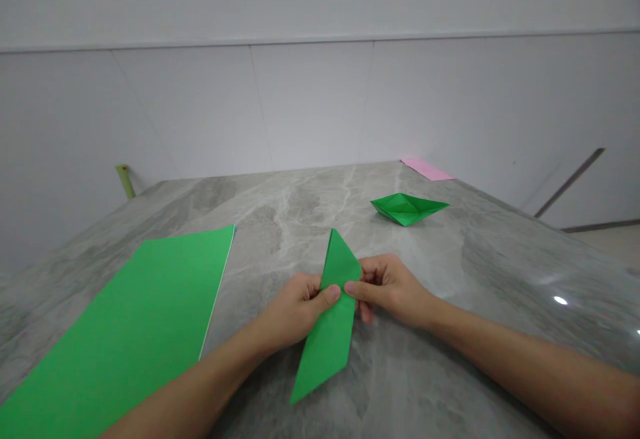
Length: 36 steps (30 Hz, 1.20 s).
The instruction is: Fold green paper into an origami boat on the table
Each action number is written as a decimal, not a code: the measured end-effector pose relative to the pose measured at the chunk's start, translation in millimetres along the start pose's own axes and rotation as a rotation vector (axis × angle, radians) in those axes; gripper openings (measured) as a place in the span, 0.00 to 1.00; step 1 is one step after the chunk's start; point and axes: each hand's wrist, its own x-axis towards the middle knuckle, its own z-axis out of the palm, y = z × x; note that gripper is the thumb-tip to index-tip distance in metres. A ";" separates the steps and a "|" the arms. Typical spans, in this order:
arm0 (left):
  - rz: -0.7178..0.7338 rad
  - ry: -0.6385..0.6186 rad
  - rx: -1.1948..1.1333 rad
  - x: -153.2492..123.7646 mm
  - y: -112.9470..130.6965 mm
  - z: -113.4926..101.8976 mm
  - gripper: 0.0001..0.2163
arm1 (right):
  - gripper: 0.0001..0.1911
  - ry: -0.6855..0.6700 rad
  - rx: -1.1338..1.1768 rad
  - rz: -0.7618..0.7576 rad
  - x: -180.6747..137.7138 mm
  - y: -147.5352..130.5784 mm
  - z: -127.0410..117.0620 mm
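Observation:
Between my two hands, a folded piece of green paper (327, 336) is held up over the table, long and narrow with pointed ends. My left hand (303, 306) pinches its left edge, thumb on the near face and fingers behind. On the opposite edge my right hand (387, 289) grips it the same way, the thumb tip close to the left one. Some fingers of both hands are hidden behind the paper. A finished-looking green paper boat (407, 209) rests on the table beyond my right hand, apart from it.
A stack of green paper sheets (130, 319) lies at the left, partly under my left forearm. Pink paper (427, 169) lies at the far right edge of the grey marbled table (280, 206). A white wall (310, 106) stands behind.

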 end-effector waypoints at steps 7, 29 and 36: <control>0.047 0.005 0.088 2.1 10.9 2.7 0.18 | 0.24 0.017 -0.009 0.044 0.2 4.5 1.1; -0.145 -0.089 0.234 -9.8 18.7 -12.3 0.15 | 0.23 0.489 -0.212 -0.329 1.3 -6.9 -11.7; -0.052 0.121 0.202 -1.4 12.1 -15.6 0.15 | 0.19 0.479 -0.137 -0.209 13.6 3.4 -17.7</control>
